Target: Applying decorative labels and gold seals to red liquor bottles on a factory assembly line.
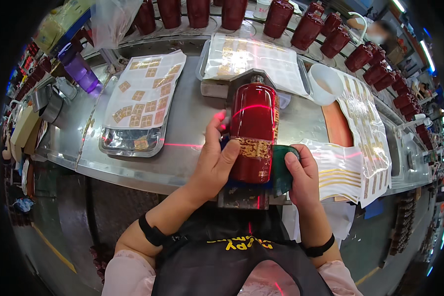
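Observation:
A glossy dark red bottle lies tilted in front of me on a dark rest, its neck pointing away. A gold patterned band runs across its lower part, and more gold decoration shows along its right side. My left hand grips the bottle's left side, thumb by the gold band, with a bit of blue beside the thumb. Pinched in my right hand is a dark green flexible scraper, held against or close to the bottle's lower right side. Red laser lines cross the bottle and my left fingertips.
Left lies a clear tray under a sheet of gold decals, beside a purple drinking bottle. Beyond the bottle is another decal sheet; a white cup and gold-striped sheets are right. Red bottles line the back.

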The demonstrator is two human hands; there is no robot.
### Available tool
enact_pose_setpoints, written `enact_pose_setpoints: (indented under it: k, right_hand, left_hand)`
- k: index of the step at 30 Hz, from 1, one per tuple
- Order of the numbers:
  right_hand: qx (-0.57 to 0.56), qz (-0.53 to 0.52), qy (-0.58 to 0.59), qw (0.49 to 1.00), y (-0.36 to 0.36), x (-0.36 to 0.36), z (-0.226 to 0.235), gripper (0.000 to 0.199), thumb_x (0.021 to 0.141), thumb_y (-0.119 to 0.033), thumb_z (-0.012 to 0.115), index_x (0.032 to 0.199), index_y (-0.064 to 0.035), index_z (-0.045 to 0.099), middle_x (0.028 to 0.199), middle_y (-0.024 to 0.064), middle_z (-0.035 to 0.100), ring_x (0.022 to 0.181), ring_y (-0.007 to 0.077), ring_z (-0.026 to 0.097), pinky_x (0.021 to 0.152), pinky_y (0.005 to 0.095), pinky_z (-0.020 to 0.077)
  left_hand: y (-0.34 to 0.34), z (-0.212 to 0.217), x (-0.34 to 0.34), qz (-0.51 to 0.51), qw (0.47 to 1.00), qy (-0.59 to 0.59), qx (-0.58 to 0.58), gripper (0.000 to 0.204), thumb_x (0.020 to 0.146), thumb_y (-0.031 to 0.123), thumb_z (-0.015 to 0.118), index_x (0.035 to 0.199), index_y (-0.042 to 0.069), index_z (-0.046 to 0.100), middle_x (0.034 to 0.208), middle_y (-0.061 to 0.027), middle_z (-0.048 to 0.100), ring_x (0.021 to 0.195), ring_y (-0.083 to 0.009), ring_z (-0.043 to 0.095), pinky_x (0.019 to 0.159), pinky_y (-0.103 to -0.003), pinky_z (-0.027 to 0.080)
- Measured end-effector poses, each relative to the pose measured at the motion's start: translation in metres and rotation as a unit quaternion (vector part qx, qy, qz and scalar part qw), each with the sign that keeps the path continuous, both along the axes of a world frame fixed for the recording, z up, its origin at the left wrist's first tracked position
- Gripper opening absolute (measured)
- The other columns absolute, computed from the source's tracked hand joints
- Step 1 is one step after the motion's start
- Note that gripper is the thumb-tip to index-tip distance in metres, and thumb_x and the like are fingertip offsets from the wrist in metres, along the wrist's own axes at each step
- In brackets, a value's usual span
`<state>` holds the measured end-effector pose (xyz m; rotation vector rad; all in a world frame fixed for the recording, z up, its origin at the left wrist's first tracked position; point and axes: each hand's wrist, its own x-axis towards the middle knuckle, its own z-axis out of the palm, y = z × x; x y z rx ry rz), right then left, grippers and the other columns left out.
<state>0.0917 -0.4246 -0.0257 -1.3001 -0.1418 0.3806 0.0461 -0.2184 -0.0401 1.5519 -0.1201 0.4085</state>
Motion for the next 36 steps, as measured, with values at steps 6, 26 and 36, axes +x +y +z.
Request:
enact_pose_setpoints:
  k: [6, 26, 36]
  right_hand:
    - [-0.032, 0.0, -0.017, 0.999, 0.003, 0.0, 0.003, 0.019, 0.097, -0.018, 0.058, 0.106, -0.0025, 0.052, 0.088, -0.0017, 0.057, 0.079, 0.0032, 0.05, 0.069, 0.0187, 0.0448]
    - [-0.044, -0.007, -0.03, 0.999, 0.007, -0.003, 0.006, 0.017, 0.098, -0.018, 0.056, 0.104, -0.0025, 0.053, 0.087, -0.0005, 0.059, 0.076, 0.0037, 0.052, 0.068, 0.0194, 0.0459]
    - [-0.079, -0.073, -0.135, 0.985, -0.012, 0.0, 0.013, 0.03, 0.097, -0.009, 0.054, 0.125, -0.0006, 0.051, 0.108, 0.0079, 0.06, 0.095, 0.0104, 0.056, 0.081, 0.0246, 0.0488]
  left_hand:
    - [-0.001, -0.006, 0.001, -0.014, 0.999, 0.048, -0.01, 0.066, 0.101, 0.029, 0.049, 0.146, -0.005, 0.016, 0.137, -0.0222, 0.04, 0.128, -0.0272, 0.04, 0.109, -0.037, 0.028]
    - [-0.012, 0.018, -0.036, 0.136, 0.861, -0.044, 0.488, 0.102, 0.065, 0.033, 0.083, 0.144, -0.003, 0.029, 0.141, -0.0205, 0.042, 0.129, -0.0436, 0.037, 0.109, -0.063, 0.016]
    - [0.0, 0.003, -0.027, 0.096, 0.903, -0.046, 0.416, 0.105, 0.071, 0.037, 0.082, 0.147, -0.003, 0.02, 0.142, -0.0246, 0.041, 0.131, -0.0398, 0.042, 0.112, -0.059, 0.016]
